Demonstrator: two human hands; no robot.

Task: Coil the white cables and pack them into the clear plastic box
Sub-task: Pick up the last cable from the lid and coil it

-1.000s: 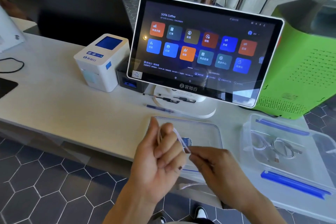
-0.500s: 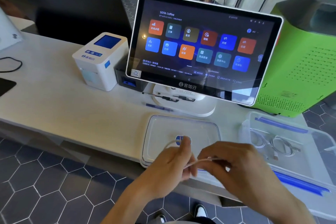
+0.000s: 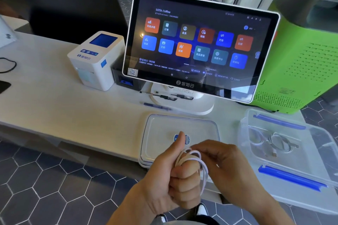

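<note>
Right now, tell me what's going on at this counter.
A person is coiling a white cable above the counter's front edge. The left hand holds the loops wound round its fingers, thumb up, while the right hand holds the cable beside them. The clear plastic box sits open to the right with coiled cables already inside; its lid lies flat ahead of the hands, below the touchscreen terminal.
</note>
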